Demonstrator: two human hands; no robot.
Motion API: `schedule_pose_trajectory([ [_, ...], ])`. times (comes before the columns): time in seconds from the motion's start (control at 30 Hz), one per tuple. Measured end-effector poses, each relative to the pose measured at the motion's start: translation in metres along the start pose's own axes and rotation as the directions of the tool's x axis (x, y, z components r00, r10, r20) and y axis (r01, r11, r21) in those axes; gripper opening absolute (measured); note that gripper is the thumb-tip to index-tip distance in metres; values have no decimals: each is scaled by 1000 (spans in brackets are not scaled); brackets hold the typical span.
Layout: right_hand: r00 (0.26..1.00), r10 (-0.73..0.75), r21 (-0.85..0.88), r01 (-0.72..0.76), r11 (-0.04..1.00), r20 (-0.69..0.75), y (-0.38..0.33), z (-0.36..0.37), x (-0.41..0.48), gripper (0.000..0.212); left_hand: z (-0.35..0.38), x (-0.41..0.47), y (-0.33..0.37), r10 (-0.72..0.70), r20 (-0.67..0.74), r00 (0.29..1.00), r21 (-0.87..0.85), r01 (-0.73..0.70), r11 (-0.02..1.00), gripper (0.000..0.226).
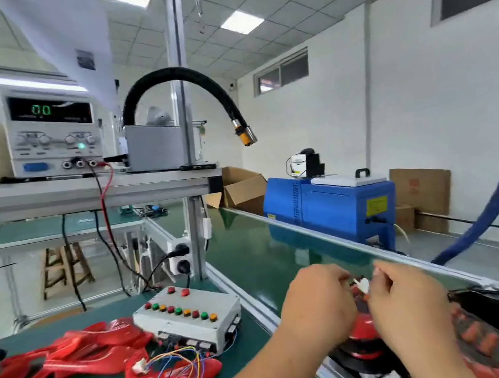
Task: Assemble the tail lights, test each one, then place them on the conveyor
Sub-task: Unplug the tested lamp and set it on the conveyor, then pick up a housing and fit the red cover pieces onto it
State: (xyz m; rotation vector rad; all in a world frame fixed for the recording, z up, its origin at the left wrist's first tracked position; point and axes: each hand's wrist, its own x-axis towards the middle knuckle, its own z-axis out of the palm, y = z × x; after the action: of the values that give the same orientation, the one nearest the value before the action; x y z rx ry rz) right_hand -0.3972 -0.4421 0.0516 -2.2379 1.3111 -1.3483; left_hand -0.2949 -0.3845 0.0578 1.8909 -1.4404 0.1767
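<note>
A red and black tail light (366,341) lies at the near edge of the green conveyor (261,252), low and right of centre. Above it my left hand (318,303) and my right hand (404,301) meet, fingers pinched on a small white connector (362,285) with short wires. Which hand carries the plug's weight is blurred. The grey test box (190,319), with rows of red, green and yellow buttons, sits on the green bench to the left. Loose coloured wires (175,373) trail from its front.
Several red lens covers (71,351) lie scattered on the bench at the left. More red and black tail light parts (497,336) are piled at the lower right. A power supply (53,134) showing 00 stands on the shelf above. A blue machine (332,209) stands beyond the conveyor.
</note>
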Motion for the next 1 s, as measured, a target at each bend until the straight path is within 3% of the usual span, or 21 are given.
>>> schedule_pose_trajectory([
  [0.27, 934, -283, 303, 210, 929, 220, -120, 94, -35, 23, -84, -46, -103, -238, -216, 947, 135, 271, 953, 23],
  [0.53, 696, -611, 605, 314, 731, 376, -220, 147, -130, 23, -155, -154, -176, -434, -399, 808, 140, 521, 842, 20],
  [0.73, 517, -668, 661, 235, 713, 536, -249, 181, -210, 26, -169, -229, -203, -655, -455, 603, 86, 762, 642, 13],
  [0.9, 451, -616, 667, 60, 743, 646, -243, 198, -246, 30, -157, -255, -222, -708, -399, 583, 171, 806, 567, 17],
  [1.0, 426, -611, 646, 76, 759, 667, -239, 209, -249, 30, -153, -256, -231, -723, -376, 580, 233, 814, 532, 25],
])
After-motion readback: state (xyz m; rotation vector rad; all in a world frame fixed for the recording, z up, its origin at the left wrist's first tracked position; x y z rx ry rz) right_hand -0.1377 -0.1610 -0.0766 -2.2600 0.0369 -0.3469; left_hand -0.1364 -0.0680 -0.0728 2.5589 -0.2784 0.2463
